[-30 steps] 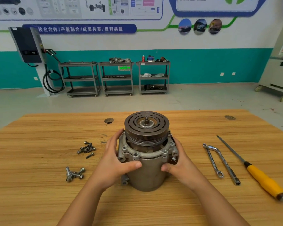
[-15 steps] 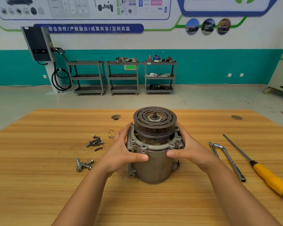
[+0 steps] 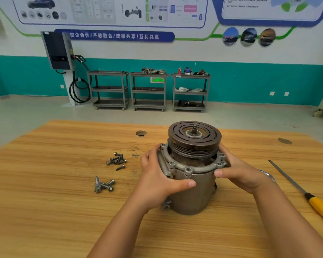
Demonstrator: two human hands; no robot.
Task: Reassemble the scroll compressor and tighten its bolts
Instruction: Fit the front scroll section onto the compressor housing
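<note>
Two-handed hold on the scroll compressor (image 3: 192,194), upright near the middle of the wooden table (image 3: 63,211), grooved pulley (image 3: 194,135) on top. Left hand (image 3: 157,175) curled round the housing's left side at the flange (image 3: 188,169), thumb laid across the front, fingers reaching toward the back. Right hand (image 3: 241,175) cupped round the right side at the same height, thumb pressed on the front. Open holes along the flange's front edge. Loose bolts in two small heaps to the left, apart from the compressor: far heap (image 3: 117,160), near heap (image 3: 103,185). Yellow-handled screwdriver (image 3: 321,207) flat on the table to the right.
</note>
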